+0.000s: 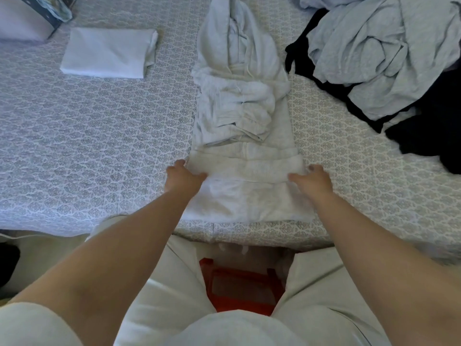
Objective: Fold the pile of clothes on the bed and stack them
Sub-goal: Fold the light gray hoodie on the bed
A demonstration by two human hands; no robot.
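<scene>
Both hands grip the bottom hem fold of the pale grey hooded sweatshirt (243, 136): left hand (183, 177) has its fingers curled under the fold's left end, thumb side on top, pinching the cloth; right hand (311, 179) does the same at the fold's right end, fingers tucked under the fabric, one fingertip showing past the edge. The hem band sits doubled over between the two hands, a ribbed strip across the sweatshirt's width. The sweatshirt lies flat and lengthwise on the grey-and-white patterned quilted bedspread (99, 126), hood at the far end, sleeves bunched and crossed over its middle, near edge just short of the bed's front edge. Left of the sweatshirt and further back, well apart from it, a folded white rectangular garment (107, 52) lies flat on the bedspread. Beyond that, in the far left corner, part of a white pillow with a dark patterned border (27, 18). Right of the sweatshirt's hood, near but not touching, an unfolded heap of light grey cloth (379, 51) sits on top of black clothing (429, 131) spreading toward the right edge. Nearer than the sweatshirt, below the bed edge, the person's light trousers (174, 283) and an orange-red plastic stool (239, 285) between the knees.
</scene>
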